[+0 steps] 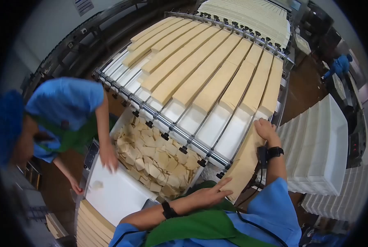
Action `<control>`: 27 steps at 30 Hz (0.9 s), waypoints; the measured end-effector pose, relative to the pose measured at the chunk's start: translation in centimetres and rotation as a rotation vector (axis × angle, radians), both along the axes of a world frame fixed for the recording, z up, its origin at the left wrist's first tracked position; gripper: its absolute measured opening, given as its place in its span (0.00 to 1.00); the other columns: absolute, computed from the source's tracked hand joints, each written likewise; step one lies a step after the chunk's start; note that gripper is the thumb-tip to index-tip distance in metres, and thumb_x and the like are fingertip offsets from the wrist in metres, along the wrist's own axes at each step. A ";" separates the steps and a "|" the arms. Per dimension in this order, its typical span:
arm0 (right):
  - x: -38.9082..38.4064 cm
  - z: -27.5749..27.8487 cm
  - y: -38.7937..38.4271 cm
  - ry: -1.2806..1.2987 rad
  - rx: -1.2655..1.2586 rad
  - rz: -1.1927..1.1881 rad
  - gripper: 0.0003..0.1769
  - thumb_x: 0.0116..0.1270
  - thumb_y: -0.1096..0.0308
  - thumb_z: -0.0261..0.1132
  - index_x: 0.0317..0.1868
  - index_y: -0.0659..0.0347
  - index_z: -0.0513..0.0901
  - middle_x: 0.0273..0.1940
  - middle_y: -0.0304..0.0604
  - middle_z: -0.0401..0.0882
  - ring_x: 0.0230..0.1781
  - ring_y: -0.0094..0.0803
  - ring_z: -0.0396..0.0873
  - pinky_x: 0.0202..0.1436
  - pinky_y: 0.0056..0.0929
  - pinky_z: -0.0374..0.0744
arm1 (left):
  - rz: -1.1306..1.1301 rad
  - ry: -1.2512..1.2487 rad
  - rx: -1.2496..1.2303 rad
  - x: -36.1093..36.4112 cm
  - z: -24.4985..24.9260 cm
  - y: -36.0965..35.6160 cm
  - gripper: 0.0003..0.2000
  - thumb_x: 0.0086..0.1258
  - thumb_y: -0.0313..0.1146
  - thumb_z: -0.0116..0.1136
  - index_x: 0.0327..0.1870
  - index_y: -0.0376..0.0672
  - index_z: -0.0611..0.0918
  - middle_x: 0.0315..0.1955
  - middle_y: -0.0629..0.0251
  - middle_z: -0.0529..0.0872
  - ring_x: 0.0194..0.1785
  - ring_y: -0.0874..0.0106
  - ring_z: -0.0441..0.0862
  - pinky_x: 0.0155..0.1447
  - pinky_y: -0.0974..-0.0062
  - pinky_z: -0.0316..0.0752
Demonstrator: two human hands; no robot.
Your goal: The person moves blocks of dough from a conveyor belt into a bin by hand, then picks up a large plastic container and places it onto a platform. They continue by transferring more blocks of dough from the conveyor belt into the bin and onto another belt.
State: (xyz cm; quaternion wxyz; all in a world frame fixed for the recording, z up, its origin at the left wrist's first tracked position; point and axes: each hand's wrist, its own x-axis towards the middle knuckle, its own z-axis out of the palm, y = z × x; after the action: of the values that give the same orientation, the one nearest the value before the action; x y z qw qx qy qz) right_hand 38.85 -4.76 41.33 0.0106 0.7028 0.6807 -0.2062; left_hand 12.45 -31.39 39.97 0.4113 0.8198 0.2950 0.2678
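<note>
A long pale-yellow stack of what look like thin dough sheets (243, 168) slants in front of me at the conveyor's front right corner. My right hand (266, 128) is closed round its far end, fingers over the top edge. My left hand (210, 193) presses the near end from the left, its fingers stretched out against the stack, so the two hands hold it between them. Just beyond my right hand, similar long stacks (210, 84) lie side by side in lanes on the white conveyor (188, 119), parted by thin metal rods.
A bin of loose dough pieces (151, 156) sits below the conveyor's front bar (163, 109). At left a co-worker (64, 115) reaches over a white board (118, 189), one hand blurred. More stacks (91, 226) lie lower left. Nested white trays (315, 144) stand at right; another person (340, 66) is farther back.
</note>
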 end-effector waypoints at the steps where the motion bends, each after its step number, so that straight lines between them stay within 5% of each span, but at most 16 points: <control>1: 0.2 -0.4 0.5 0.010 0.001 -0.004 0.31 0.67 0.45 0.46 0.54 0.63 0.78 0.58 0.58 0.76 0.64 0.55 0.66 0.68 0.57 0.54 | -0.004 0.010 0.001 0.2 0.4 0.7 0.24 0.61 0.23 0.59 0.61 0.48 0.74 0.74 0.52 0.50 0.46 0.54 0.84 0.44 0.63 0.82; 4: 0.4 -1.3 1.2 -0.075 0.181 -0.085 0.26 0.67 0.51 0.50 0.52 0.63 0.79 0.53 0.56 0.79 0.61 0.52 0.68 0.66 0.55 0.57 | -0.048 0.033 -0.107 2.2 0.3 3.4 0.25 0.59 0.17 0.54 0.61 0.45 0.73 0.72 0.44 0.52 0.50 0.50 0.81 0.48 0.66 0.80; 6: 0.3 -1.9 0.5 -0.170 0.829 -0.068 0.21 0.65 0.58 0.56 0.52 0.62 0.78 0.51 0.53 0.79 0.57 0.52 0.72 0.63 0.56 0.60 | 0.066 -0.147 0.134 4.3 -2.5 5.8 0.24 0.62 0.16 0.51 0.61 0.43 0.73 0.72 0.39 0.51 0.64 0.46 0.71 0.60 0.65 0.73; 9: -0.3 0.6 -2.3 0.090 0.602 -0.041 0.19 0.62 0.63 0.59 0.53 0.61 0.77 0.52 0.51 0.77 0.55 0.52 0.73 0.62 0.52 0.65 | 0.113 -0.244 -0.129 5.2 -2.1 7.6 0.25 0.65 0.14 0.48 0.63 0.46 0.72 0.73 0.39 0.48 0.73 0.48 0.58 0.67 0.68 0.63; 13: -1.7 2.6 -10.2 0.704 0.427 0.294 0.13 0.61 0.73 0.60 0.47 0.60 0.78 0.52 0.49 0.76 0.55 0.50 0.73 0.60 0.40 0.69 | 0.101 -0.283 -0.220 4.2 -1.5 7.1 0.24 0.66 0.16 0.47 0.64 0.46 0.72 0.72 0.45 0.53 0.72 0.53 0.61 0.67 0.69 0.64; 16: -3.3 4.0 -16.0 0.609 0.437 0.520 0.11 0.58 0.73 0.65 0.43 0.57 0.79 0.54 0.47 0.76 0.56 0.48 0.73 0.59 0.43 0.69 | 0.221 -0.287 -0.264 1.7 -0.1 6.4 0.22 0.67 0.19 0.48 0.64 0.44 0.72 0.70 0.50 0.60 0.71 0.56 0.63 0.68 0.68 0.62; 18: -4.0 4.6 -18.0 0.268 0.502 0.790 0.13 0.54 0.70 0.67 0.41 0.53 0.82 0.56 0.44 0.76 0.57 0.45 0.72 0.58 0.44 0.69 | 0.290 -0.294 -0.232 -0.7 -0.4 5.8 0.22 0.67 0.20 0.48 0.64 0.44 0.72 0.68 0.52 0.63 0.71 0.57 0.63 0.69 0.68 0.61; 23: -3.3 2.9 -18.1 0.181 0.600 0.811 0.13 0.49 0.68 0.65 0.38 0.51 0.86 0.59 0.42 0.75 0.58 0.44 0.71 0.59 0.44 0.69 | 0.531 -0.400 -0.268 -8.0 -1.8 1.9 0.23 0.65 0.21 0.47 0.63 0.44 0.72 0.64 0.55 0.68 0.69 0.62 0.65 0.66 0.70 0.64; 25: -3.9 2.9 -18.3 0.179 0.601 0.886 0.13 0.49 0.68 0.63 0.38 0.51 0.87 0.60 0.43 0.74 0.58 0.45 0.71 0.60 0.45 0.69 | 0.773 -0.210 -0.169 -10.7 -1.8 -1.0 0.24 0.63 0.20 0.48 0.63 0.44 0.73 0.63 0.55 0.69 0.68 0.63 0.66 0.66 0.68 0.64; 27: -4.2 2.9 -18.2 0.145 0.627 0.831 0.11 0.49 0.69 0.64 0.36 0.53 0.87 0.61 0.46 0.73 0.59 0.47 0.71 0.60 0.46 0.69 | 0.963 -0.282 -0.314 -12.7 -3.0 -4.5 0.24 0.61 0.19 0.50 0.61 0.43 0.74 0.61 0.52 0.71 0.66 0.59 0.69 0.66 0.65 0.66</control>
State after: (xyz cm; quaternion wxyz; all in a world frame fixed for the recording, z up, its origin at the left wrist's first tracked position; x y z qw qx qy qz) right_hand 34.60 -23.00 44.19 -0.1664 0.3267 0.9302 -0.0189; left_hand -0.24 -35.87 37.00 0.3954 0.4757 0.6167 0.4868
